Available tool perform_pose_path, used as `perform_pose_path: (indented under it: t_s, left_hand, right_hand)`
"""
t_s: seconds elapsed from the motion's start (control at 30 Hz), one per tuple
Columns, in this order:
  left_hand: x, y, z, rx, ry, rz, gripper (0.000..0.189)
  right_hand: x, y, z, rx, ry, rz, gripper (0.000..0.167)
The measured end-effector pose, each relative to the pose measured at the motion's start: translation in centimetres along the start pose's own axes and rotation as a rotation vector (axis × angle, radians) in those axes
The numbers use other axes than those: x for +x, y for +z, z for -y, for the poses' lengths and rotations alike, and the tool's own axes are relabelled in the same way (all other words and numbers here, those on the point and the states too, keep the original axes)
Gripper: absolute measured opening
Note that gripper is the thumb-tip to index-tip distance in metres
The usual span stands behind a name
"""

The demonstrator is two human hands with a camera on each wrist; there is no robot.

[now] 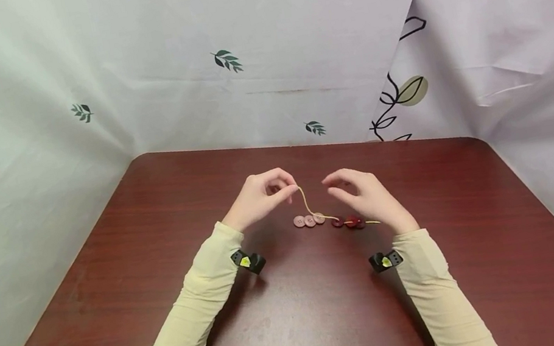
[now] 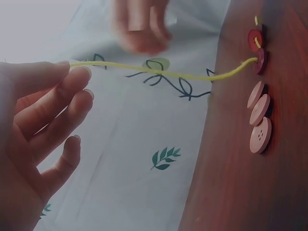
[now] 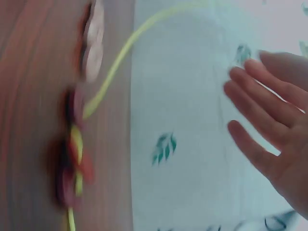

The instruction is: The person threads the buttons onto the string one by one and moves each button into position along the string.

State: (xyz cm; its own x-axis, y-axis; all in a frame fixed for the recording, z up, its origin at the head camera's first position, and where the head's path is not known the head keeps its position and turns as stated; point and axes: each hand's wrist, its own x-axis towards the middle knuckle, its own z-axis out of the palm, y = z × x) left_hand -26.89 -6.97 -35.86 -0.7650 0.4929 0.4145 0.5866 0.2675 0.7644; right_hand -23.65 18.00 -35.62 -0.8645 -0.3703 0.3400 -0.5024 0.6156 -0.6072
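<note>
My left hand point(image 1: 261, 199) pinches one end of a yellow cord point(image 2: 187, 75) between thumb and forefinger, above the table. From there the cord drops to three threaded buttons lying on the wood: a dark red button point(image 1: 338, 222), a brighter red button point(image 1: 351, 221) and another dark red one point(image 3: 66, 187). Its other end trails out to the right of them. Three pink buttons point(image 1: 309, 221) lie in an overlapping row just left of the red ones, apart from the cord's threading. Over the red buttons, my right hand point(image 1: 368, 197) hovers with loosely bent fingers, holding nothing.
The reddish-brown table point(image 1: 294, 331) carries everything. Behind it and at both sides hangs a white cloth point(image 1: 265, 107) with leaf prints, meeting the table's far edge. Each wrist wears a small black camera, such as the left wrist camera point(image 1: 249, 261).
</note>
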Motion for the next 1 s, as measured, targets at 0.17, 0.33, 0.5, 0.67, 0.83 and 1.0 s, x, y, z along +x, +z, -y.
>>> perform_pose_path:
  t_s: [0.17, 0.33, 0.5, 0.67, 0.83, 1.0]
  left_hand:
    - [0.0, 0.5, -0.2, 0.013, 0.045, 0.018, 0.004]
    - [0.0, 0.8, -0.3, 0.015, 0.077, 0.025, 0.004]
    - [-0.1, 0.9, -0.4, 0.019, 0.092, 0.029, 0.004]
    - [-0.1, 0.8, -0.5, 0.017, 0.096, 0.029, 0.004]
    - [-0.1, 0.7, -0.5, 0.027, 0.099, 0.018, 0.004]
    - [-0.1, 0.8, -0.4, 0.033, 0.083, 0.024, 0.004]
  right_hand:
    - [0.4, 1.4, 1.8, 0.240, 0.040, -0.017, 0.032]
    - [0.5, 2.2, 2.4, 0.369, 0.062, 0.034, 0.035]
    - [0.4, 2.4, 2.6, 0.410, 0.092, 0.064, 0.034]
    - [0.5, 2.4, 2.7, 0.405, 0.108, 0.056, 0.031]
    - [0.5, 2.4, 2.5, 0.387, 0.160, 0.027, 0.021]
    - [0.4, 2.3, 2.1, 0.431, 0.208, 0.013, 0.019]
